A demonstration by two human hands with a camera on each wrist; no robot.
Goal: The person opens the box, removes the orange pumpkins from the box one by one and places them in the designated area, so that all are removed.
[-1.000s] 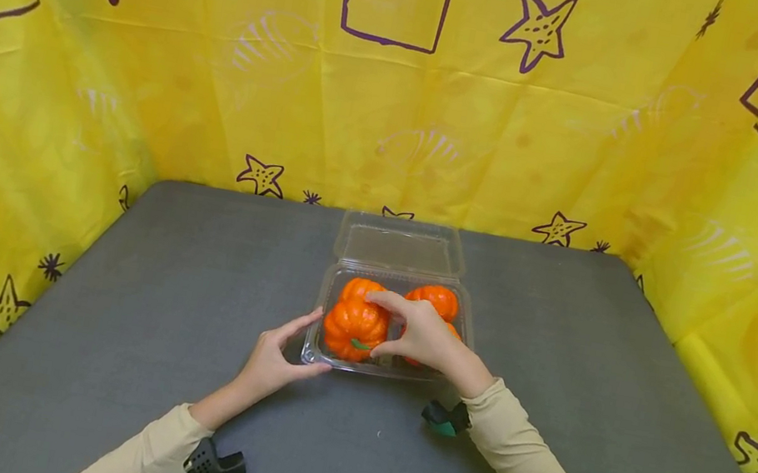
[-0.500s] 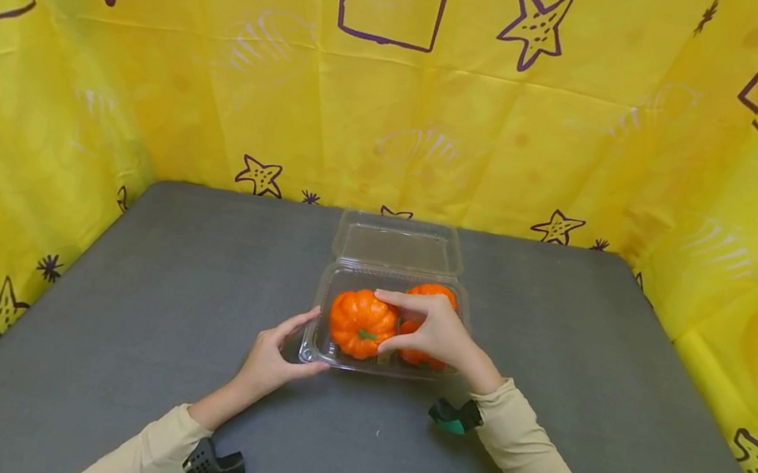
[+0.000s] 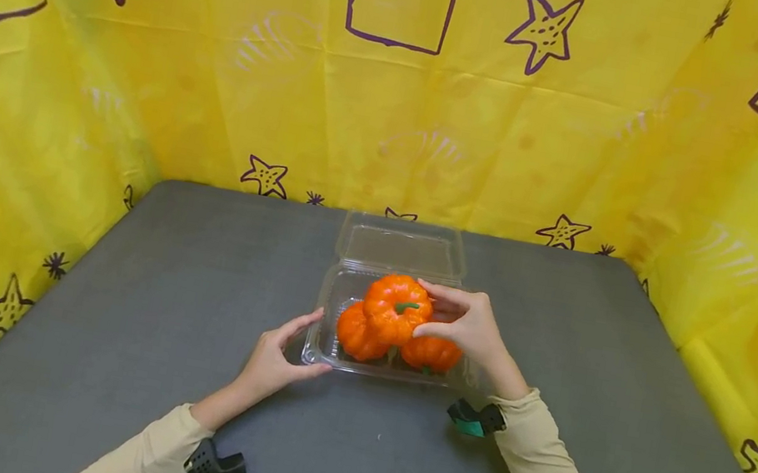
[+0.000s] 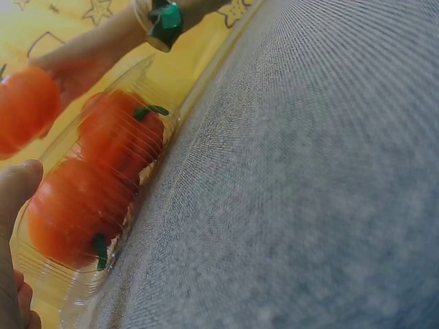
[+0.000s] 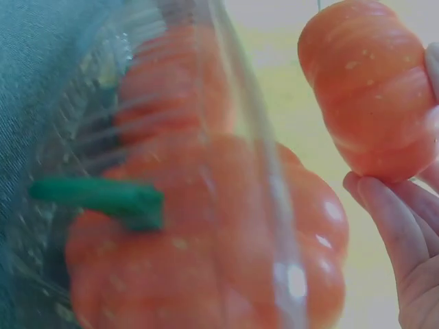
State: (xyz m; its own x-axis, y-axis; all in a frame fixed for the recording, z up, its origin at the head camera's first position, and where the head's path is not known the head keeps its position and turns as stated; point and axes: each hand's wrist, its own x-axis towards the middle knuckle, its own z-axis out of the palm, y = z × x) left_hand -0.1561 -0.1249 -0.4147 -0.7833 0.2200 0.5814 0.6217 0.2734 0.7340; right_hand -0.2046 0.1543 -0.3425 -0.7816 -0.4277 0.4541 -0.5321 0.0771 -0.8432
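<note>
In the head view my right hand (image 3: 472,329) grips a small orange pumpkin (image 3: 391,319) with a green stem, thumb in front and fingers behind. The pumpkin hangs over the middle of an open clear plastic container (image 3: 330,296). Two more pumpkins show inside, one at left (image 3: 355,338) and one at right (image 3: 432,356); the held one partly covers them. My left hand (image 3: 268,365) holds the container's near left corner between thumb and fingers. The right wrist view shows my fingertips against the lifted pumpkin (image 5: 374,89), apart from those in the container.
The container's hinged lid (image 3: 404,245) lies back toward the far edge of the grey table (image 3: 206,265). Yellow cloth (image 3: 398,130) with starfish drawings hangs behind and along both sides. Each wrist wears a dark device (image 3: 220,466).
My right hand has moved right with a pumpkin, now over the container's middle rather than its left half. The left pumpkin inside is uncovered again. My left hand has stayed at the corner.
</note>
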